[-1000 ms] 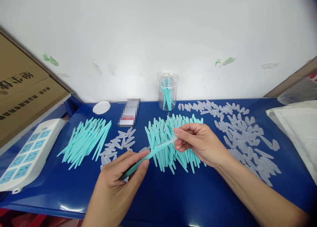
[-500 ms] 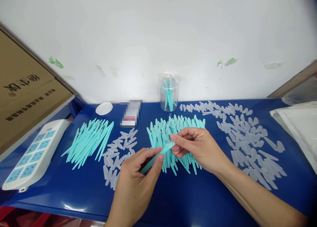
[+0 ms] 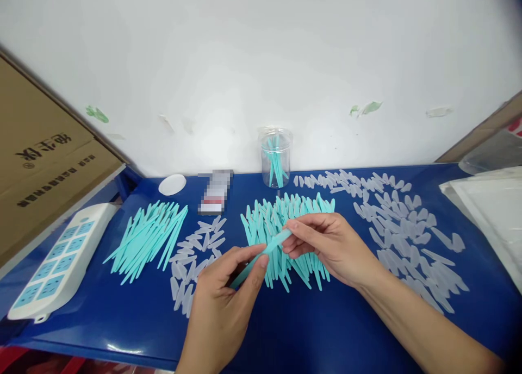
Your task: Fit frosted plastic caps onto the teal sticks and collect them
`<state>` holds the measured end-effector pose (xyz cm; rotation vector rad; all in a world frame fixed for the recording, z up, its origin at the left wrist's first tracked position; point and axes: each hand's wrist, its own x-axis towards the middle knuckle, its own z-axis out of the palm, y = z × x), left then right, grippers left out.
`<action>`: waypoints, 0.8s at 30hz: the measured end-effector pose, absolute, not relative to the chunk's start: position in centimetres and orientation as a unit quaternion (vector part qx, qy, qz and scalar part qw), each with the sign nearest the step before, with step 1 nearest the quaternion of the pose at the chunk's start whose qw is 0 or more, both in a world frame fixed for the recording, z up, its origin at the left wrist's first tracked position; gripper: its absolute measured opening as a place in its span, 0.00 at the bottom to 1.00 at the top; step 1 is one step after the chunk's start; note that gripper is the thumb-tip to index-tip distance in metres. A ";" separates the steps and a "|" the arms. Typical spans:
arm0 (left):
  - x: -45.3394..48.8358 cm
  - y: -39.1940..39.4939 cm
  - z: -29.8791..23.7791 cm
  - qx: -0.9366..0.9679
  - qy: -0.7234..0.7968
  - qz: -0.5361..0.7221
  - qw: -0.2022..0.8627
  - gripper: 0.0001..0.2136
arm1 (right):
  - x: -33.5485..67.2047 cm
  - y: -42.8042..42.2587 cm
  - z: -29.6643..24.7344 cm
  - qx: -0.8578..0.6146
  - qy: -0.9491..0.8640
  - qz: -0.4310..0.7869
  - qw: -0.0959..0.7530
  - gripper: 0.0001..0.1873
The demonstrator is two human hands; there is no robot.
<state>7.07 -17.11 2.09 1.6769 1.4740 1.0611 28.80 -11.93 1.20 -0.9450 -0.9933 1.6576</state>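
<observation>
My left hand (image 3: 226,300) pinches a flat turquoise plastic stick (image 3: 274,242) between thumb and fingers, its lower end running back under the palm. My right hand (image 3: 332,243) is closed on the stick's upper tip with thumb and fingertips; whether a clear sleeve sits on that tip I cannot make out. Beneath and behind both hands spreads a pile of turquoise sticks (image 3: 261,219) with pale ends. Small translucent sleeves (image 3: 196,254) lie left of that pile, and many more translucent sleeves (image 3: 408,232) lie to the right.
A clear jar (image 3: 286,159) with several turquoise sticks stands by the wall. More sticks (image 3: 144,243) lie at left, beside a white power strip (image 3: 61,265). A white disc (image 3: 172,185) and a pixelated object (image 3: 215,192) are at the back. A cardboard box (image 3: 44,162) borders the blue table (image 3: 318,330).
The view has tilted and shifted slightly. Both hands keep hold of the same stick; the right fingers have moved a little up and outward along its tip.
</observation>
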 end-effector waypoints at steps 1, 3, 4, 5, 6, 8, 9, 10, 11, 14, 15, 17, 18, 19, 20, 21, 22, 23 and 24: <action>6.8 -17.1 2.0 0.631 0.565 0.408 0.340 0.09 | 29.0 -11.8 1.3 -0.392 -0.400 0.671 0.486 0.15; 6.4 -17.0 1.8 0.620 0.565 0.417 0.350 0.08 | 29.3 -11.6 1.5 -0.404 -0.390 0.659 0.500 0.16; 6.3 -17.0 1.7 0.625 0.559 0.422 0.345 0.07 | 29.4 -11.6 1.6 -0.409 -0.387 0.656 0.502 0.16; 6.2 -17.0 1.7 0.637 0.548 0.427 0.333 0.06 | 29.4 -11.5 1.7 -0.414 -0.385 0.656 0.500 0.17; 6.2 -17.0 1.7 0.654 0.534 0.434 0.314 0.06 | 29.4 -11.5 1.8 -0.416 -0.384 0.660 0.494 0.18; 6.2 -17.0 1.8 0.689 0.501 0.448 0.270 0.08 | 29.3 -11.5 1.9 -0.420 -0.375 0.668 0.486 0.19; 6.3 -17.0 1.9 0.705 0.486 0.453 0.250 0.09 | 29.2 -11.6 1.9 -0.420 -0.370 0.673 0.483 0.19; 6.4 -17.0 2.0 0.717 0.475 0.456 0.230 0.10 | 29.2 -11.6 1.9 -0.419 -0.365 0.679 0.479 0.19; 6.4 -17.1 2.2 0.725 0.469 0.458 0.213 0.10 | 29.1 -11.5 1.9 -0.416 -0.363 0.685 0.476 0.19; 6.5 -17.3 2.8 0.731 0.470 0.456 0.192 0.12 | 29.1 -11.4 1.9 -0.405 -0.365 0.693 0.472 0.19; 6.5 -17.4 3.0 0.730 0.473 0.454 0.191 0.12 | 29.1 -11.4 1.9 -0.403 -0.367 0.693 0.472 0.19; 6.5 -17.4 3.2 0.732 0.475 0.451 0.188 0.12 | 29.1 -11.4 1.9 -0.402 -0.369 0.692 0.472 0.19; 6.5 -17.4 3.3 0.733 0.475 0.450 0.186 0.12 | 29.1 -11.4 1.9 -0.402 -0.370 0.692 0.472 0.19; 6.4 -17.5 3.3 0.733 0.476 0.448 0.184 0.12 | 29.1 -11.5 1.8 -0.402 -0.373 0.691 0.472 0.18; 6.3 -17.5 3.2 0.733 0.479 0.448 0.183 0.12 | 29.1 -11.5 1.8 -0.403 -0.376 0.689 0.471 0.18; 6.3 -17.5 3.1 0.732 0.482 0.445 0.184 0.12 | 29.1 -11.6 1.8 -0.404 -0.380 0.685 0.472 0.19; 6.2 -17.5 3.0 0.731 0.485 0.442 0.186 0.12 | 29.1 -11.7 1.7 -0.405 -0.386 0.680 0.473 0.19; 6.2 -17.6 2.9 0.730 0.487 0.439 0.190 0.12 | 29.1 -11.7 1.7 -0.406 -0.393 0.675 0.475 0.19; 6.1 -17.6 2.9 0.729 0.489 0.437 0.194 0.12 | 29.0 -11.8 1.7 -0.406 -0.400 0.669 0.477 0.20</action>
